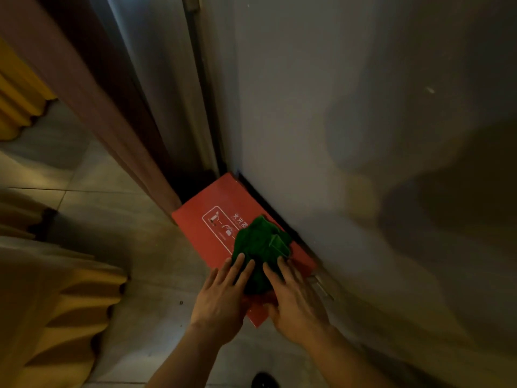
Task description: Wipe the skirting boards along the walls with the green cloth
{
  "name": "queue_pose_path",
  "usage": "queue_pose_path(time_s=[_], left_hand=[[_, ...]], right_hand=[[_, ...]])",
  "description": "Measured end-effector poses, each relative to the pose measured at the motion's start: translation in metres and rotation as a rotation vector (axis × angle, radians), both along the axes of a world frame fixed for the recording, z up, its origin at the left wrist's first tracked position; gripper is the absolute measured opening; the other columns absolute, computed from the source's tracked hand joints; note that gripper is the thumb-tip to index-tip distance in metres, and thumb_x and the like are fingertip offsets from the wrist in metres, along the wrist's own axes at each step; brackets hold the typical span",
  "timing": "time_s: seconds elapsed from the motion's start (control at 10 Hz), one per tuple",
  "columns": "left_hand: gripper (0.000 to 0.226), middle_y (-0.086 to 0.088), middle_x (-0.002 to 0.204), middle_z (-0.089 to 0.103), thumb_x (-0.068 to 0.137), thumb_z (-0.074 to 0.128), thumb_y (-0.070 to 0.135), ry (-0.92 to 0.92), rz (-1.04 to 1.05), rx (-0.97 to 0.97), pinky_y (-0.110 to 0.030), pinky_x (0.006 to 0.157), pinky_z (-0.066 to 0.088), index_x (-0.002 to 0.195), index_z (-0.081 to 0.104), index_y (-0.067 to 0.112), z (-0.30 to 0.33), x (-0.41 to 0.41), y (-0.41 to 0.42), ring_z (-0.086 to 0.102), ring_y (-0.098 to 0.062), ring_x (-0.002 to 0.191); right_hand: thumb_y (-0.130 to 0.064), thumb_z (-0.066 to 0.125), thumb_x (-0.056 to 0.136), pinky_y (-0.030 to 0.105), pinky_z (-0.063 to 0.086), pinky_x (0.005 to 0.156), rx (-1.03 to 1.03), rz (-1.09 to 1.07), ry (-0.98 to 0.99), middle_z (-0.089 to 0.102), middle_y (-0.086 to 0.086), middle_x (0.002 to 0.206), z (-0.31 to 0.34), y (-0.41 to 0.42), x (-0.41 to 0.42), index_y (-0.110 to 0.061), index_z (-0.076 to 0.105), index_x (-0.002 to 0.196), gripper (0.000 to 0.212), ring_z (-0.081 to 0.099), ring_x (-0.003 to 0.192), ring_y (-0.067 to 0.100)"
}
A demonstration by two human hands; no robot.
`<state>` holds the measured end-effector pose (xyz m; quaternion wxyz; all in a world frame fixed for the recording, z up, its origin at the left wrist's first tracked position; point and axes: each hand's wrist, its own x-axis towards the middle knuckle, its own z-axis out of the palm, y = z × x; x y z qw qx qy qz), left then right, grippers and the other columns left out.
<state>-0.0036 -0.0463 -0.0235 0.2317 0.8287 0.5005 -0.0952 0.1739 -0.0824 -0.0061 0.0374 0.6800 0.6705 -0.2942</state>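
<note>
The green cloth (258,247) is lying bunched on top of a red box (212,219) that is sitting on the tiled floor (126,214) against the foot of the grey wall (321,107), beside the dark skirting board (260,198). Both hands are resting flat at the box's near end: the left hand (221,301) and the right hand (293,301), fingers (237,266) spread and loosely extended, their tips touching the cloth's near edge, pinching nothing.
</note>
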Motion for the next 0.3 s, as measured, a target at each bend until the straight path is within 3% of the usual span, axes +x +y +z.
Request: queue_pose_path(time_s=[0.2,0.3], left_hand=[[0.084,0.004,0.168,-0.013,0.103,0.047,0.047,0.016,0.024,0.008,-0.038,0.123,-0.006,0.158,-0.014,0.034,0.016,-0.003,-0.001,-0.011,-0.02,0.155],[0.082,0.003,0.17,-0.008,0.103,0.046,0.051,0.037,-0.003,0.017,-0.038,0.123,-0.005,0.159,-0.011,0.033,0.035,-0.007,-0.006,-0.008,-0.022,0.155]], right_hand=[[-0.04,0.058,0.093,0.042,0.022,0.118,-0.019,-0.034,0.006,0.0,0.002,0.164,0.008,-0.009,0.004,-0.031,0.008,0.155,0.08,0.0,0.149,0.025],[-0.042,0.056,0.093,0.039,0.025,0.115,0.016,-0.053,-0.007,0.008,0.002,0.162,0.022,-0.017,0.007,-0.031,0.013,0.154,0.076,0.012,0.147,0.024]])
